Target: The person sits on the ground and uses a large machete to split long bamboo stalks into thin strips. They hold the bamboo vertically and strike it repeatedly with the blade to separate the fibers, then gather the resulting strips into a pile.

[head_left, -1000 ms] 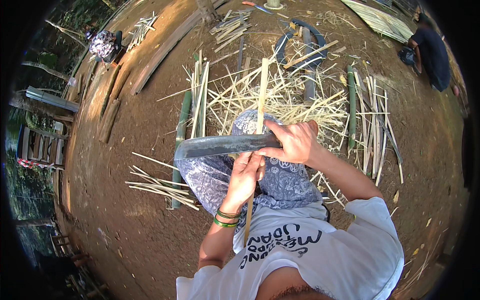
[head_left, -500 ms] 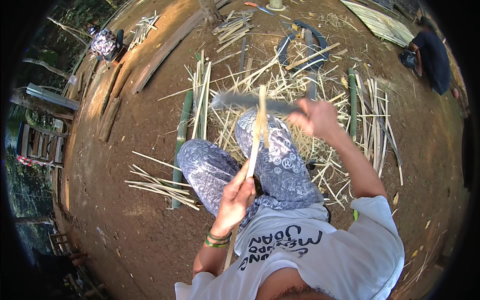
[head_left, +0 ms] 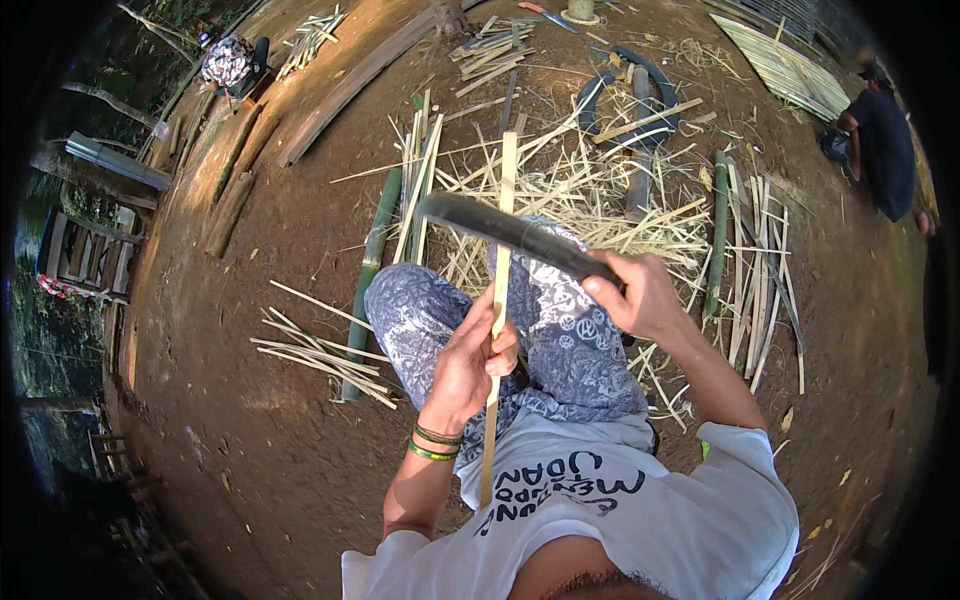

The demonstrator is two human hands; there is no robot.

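My left hand (head_left: 470,365) is closed around a long pale bamboo strip (head_left: 501,285), which stands lengthwise in front of my body and reaches down to my shirt. In my right hand (head_left: 642,295) I grip a machete (head_left: 520,235) with a broad dark blade. Its blade crosses over the upper part of the strip, pointing left. Whether the edge touches the strip I cannot tell. Below both lie my knees in patterned trousers, with a heap of thin bamboo shavings (head_left: 590,190) on the ground beyond them.
Green bamboo poles (head_left: 376,260) lie left and right of me, with bundles of split strips (head_left: 765,270) beside them. A dark ring (head_left: 662,125) lies past the shavings. Persons crouch at far left (head_left: 230,65) and far right (head_left: 880,150). A woven bamboo panel (head_left: 785,70) is at the back right.
The machete, blurred before, now shows sharply, its blade tilted and lower over the strip. The strip stands straighter, and my left hand has shifted slightly. The whole view has turned a little.
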